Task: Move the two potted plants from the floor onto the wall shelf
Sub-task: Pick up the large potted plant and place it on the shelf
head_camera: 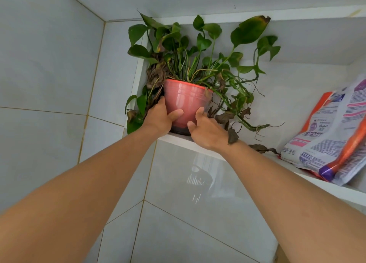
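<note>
A red pot [185, 100] with a green trailing plant [200, 51] stands on the white wall shelf [200, 145], at its left end in the corner. Its dark base rests near the shelf's front edge. My left hand [160, 117] wraps the pot's left side, thumb on the front. My right hand [206, 130] presses the pot's lower right side, fingers spread against it. Brown dead leaves hang over the pot and over my right wrist. Only this one plant is in view.
Several detergent bags [332, 136], orange, white and purple, lie on the shelf to the right. A long vine [255, 127] trails across the shelf between the pot and the bags. Glossy grey wall tiles [47, 68] surround the shelf.
</note>
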`<state>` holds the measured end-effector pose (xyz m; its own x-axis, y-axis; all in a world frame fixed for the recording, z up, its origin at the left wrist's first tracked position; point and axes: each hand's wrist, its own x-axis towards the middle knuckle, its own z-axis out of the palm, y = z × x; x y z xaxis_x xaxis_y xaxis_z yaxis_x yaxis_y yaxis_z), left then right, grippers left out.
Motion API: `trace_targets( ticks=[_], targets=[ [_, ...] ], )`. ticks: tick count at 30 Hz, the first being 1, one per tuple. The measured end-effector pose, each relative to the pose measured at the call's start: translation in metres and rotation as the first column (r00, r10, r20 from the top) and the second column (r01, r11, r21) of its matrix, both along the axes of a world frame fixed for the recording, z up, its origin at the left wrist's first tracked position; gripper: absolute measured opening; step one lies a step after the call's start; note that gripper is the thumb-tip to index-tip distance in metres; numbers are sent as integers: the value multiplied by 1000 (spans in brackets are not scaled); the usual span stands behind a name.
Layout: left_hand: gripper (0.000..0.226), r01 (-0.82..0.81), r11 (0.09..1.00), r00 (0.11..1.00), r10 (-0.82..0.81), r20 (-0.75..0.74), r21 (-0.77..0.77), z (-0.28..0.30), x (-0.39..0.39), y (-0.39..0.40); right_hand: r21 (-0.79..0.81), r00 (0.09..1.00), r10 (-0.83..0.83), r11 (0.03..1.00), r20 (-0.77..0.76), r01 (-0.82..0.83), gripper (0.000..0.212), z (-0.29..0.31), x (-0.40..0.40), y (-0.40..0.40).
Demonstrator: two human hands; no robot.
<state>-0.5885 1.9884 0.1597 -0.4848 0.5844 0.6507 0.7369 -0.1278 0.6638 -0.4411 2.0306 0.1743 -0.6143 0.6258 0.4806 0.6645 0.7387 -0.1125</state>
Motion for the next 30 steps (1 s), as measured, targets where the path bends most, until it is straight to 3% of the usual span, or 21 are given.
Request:
trace_targets(
  ticks=[14,20,26,30],
  targets=[
    [63,-4,1000,1000,4,21,-4,-1,3,-3,54,998,30,998,-47,-28,69,-7,0,-3],
    [53,44,999,998,-44,45,-11,-9,8,-28,107,971,128,988,-201,-108,46,-15,16,-12],
    [47,31,998,999,-32,-14,-55,-7,12,-66,20,961,179,984,-213,-179,43,-23,43,-31],
    [42,53,995,997,-58,-58,-82,3,22,-93,-110,979,145,981,-143,-162,56,-17,62,-50]
  ],
)
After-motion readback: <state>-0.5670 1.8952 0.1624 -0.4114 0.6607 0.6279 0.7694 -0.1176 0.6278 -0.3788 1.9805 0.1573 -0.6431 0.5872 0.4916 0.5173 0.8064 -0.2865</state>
